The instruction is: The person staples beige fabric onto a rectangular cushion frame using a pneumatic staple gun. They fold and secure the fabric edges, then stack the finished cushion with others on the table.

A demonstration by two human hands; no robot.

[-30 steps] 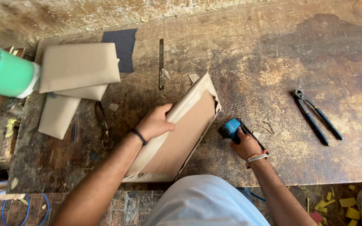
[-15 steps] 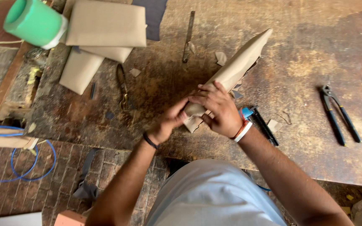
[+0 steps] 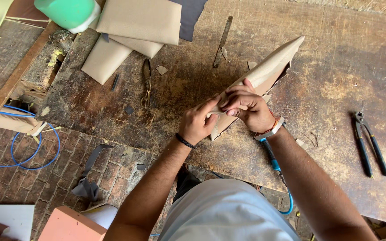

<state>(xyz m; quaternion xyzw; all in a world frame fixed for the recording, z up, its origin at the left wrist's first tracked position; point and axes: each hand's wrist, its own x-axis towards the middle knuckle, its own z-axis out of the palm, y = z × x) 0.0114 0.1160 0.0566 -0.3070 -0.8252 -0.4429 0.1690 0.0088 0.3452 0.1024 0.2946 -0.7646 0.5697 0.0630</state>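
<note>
At the near edge of the desk [image 3: 318, 187], both hands work one corner of a tan folded leather piece [image 3: 264, 76] that stands on edge and runs away toward the upper right. The left hand [image 3: 198, 121] is closed on the near corner from the left, thumb on top; the right hand [image 3: 246, 109] is closed on the same corner from the right, its fingers [image 3: 235, 94] curled over the fold. The step in hand appears to be pressing or turning a folded edge at that corner; the seam itself is hidden under the fingers. The next move likely calls for firm pinch pressure carried along the fold, with the piece kept steady on edge. Under the right forearm lies a blue-handled tool [image 3: 272, 158], partly hidden. To the right, black pliers [image 3: 371, 145] lie well apart from the hands. Farther back, scissors [image 3: 147, 82] and a flat metal strip [image 3: 223, 40] rest on the desk, and beyond them a stack of tan pieces [image 3: 135, 27] sits beside a green container [image 3: 70, 12].
</note>
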